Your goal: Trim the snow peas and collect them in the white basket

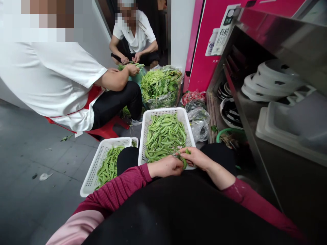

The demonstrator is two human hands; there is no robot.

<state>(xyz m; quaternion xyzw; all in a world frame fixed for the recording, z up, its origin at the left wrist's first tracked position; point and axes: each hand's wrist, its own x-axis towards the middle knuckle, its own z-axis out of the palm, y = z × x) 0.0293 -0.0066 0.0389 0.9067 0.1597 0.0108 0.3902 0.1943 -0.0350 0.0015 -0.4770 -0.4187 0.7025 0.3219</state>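
A white, rectangular, perforated plastic basket sits in front of the person's lap, holding a heap of flat green pods. A second white perforated plastic basket, with more pods, stands lower to the left. The bare left hand is curled; I cannot tell whether it grips anything. The bare right hand pinches a curved green pod near the first basket's near rim.

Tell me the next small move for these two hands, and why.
Probably pinch the tip of the lower green pod with the left hand while the right hand steadies it. The right hand seems to hold it, the left hand's curled fingers are close by, and both hands meet at the near edge of the white basket.
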